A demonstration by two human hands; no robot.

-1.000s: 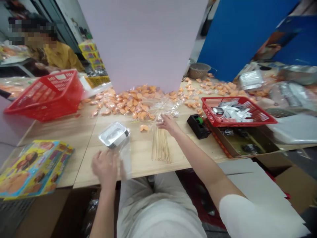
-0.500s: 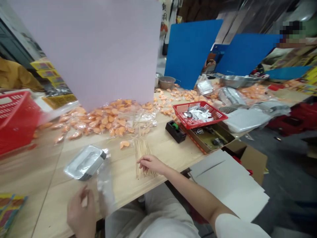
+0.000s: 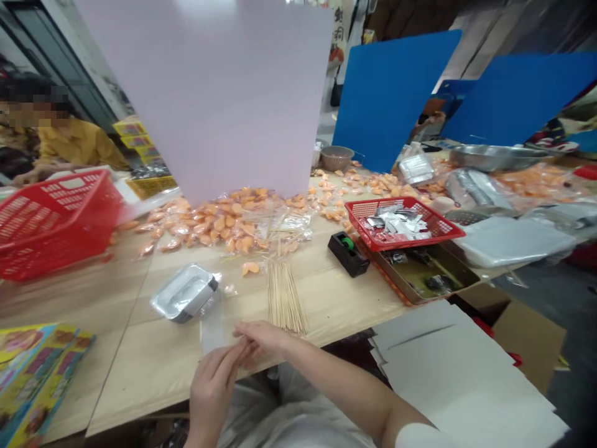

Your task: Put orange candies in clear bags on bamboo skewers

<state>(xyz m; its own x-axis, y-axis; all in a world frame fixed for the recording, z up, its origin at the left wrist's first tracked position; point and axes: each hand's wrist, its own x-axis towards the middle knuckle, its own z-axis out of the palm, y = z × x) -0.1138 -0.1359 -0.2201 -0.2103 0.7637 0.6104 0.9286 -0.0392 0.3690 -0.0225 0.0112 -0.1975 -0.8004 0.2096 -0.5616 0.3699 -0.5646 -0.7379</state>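
Observation:
My left hand [image 3: 212, 379] and my right hand [image 3: 263, 339] meet at the front edge of the table, fingers bent and touching one another. Whatever lies between the fingers is hidden. Just beyond my right hand, a bundle of thin wooden sticks [image 3: 284, 298] lies fanned on the wood. Behind my left hand is a clear plastic strip or bag [image 3: 212, 330], partly covered by the hands. Further back sits a silver foil-like tray [image 3: 186, 291] in clear wrap. One orange wrapped piece [image 3: 250, 268] lies beside the sticks' far end.
A heap of orange wrapped pieces [image 3: 219, 224] lies below a pale upright board [image 3: 224, 99]. On the right are a black tape dispenser [image 3: 348, 254] and a red basket [image 3: 405, 239] of packets. A red crate [image 3: 56, 230] and colourful printed packs [image 3: 41, 373] are left; a person [image 3: 74, 140] sits beyond.
My right hand has left the sticks and come toward my left hand. My left hand has moved right and the two now touch. The view has turned somewhat left.

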